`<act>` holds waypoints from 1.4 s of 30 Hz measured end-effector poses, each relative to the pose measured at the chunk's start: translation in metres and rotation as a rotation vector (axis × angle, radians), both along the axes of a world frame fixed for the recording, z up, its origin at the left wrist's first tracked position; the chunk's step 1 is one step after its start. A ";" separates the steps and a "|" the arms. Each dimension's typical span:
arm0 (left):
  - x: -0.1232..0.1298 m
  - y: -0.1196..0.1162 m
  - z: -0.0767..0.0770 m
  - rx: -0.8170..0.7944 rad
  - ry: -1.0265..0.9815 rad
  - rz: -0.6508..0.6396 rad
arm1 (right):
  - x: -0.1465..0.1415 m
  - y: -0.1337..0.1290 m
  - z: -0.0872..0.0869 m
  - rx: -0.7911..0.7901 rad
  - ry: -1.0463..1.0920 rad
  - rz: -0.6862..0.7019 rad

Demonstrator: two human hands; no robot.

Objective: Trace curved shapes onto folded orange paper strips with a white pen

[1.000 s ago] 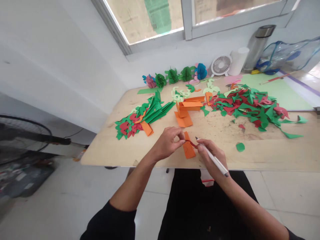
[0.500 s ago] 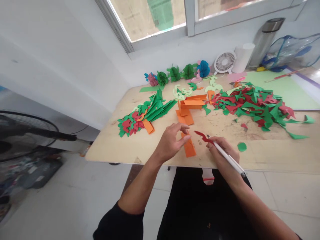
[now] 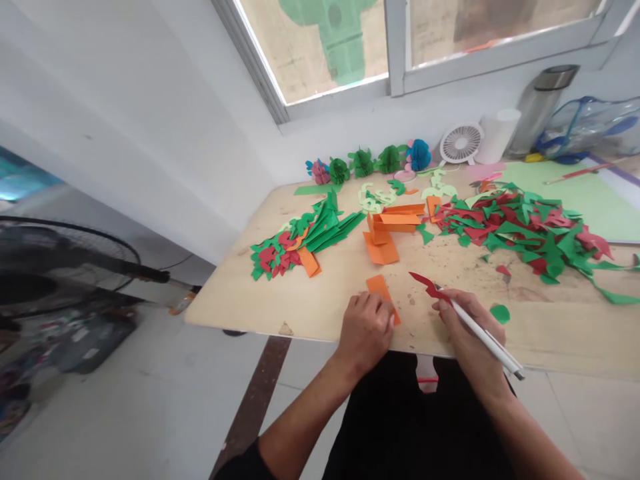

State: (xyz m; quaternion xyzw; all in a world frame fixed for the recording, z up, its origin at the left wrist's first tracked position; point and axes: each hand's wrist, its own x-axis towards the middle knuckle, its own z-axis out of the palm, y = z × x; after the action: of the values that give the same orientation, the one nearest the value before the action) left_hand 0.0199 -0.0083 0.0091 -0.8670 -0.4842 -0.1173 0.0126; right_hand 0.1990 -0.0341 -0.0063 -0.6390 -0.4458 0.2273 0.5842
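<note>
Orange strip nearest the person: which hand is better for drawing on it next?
Probably the right hand: it holds the white pen, plus a red paper piece. The left hand shows no pen, but it's at the orange strip, so could steady it.

One left hand (image 3: 367, 331) and one right hand (image 3: 477, 330) are showing at the bench's (image 3: 240, 300) front edge, with one pen (image 3: 485, 337), one red cutout (image 3: 425, 283) and one separate orange strip (image 3: 379, 287). Five pleated paper figures (image 3: 361, 163), one fan (image 3: 462, 143), one white cylinder (image 3: 499, 137) and one bottle (image 3: 541, 113) are lining the back edge. Two mixed paper heaps (image 3: 520, 230) are lying between.
</note>
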 end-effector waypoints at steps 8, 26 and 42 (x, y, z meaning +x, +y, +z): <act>-0.007 -0.001 -0.005 0.033 -0.010 -0.039 | 0.000 0.000 0.000 -0.027 -0.026 -0.010; -0.084 0.056 -0.004 0.141 0.103 0.085 | 0.000 -0.001 0.002 -0.010 -0.110 -0.017; -0.027 0.088 0.004 0.038 -0.151 0.246 | -0.001 -0.002 0.007 -0.038 -0.060 0.002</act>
State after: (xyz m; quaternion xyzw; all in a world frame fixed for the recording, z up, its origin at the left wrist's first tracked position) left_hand -0.0067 0.0795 0.0130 -0.7894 -0.5841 -0.1886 0.0068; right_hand 0.1978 -0.0362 0.0006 -0.6560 -0.4594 0.2170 0.5582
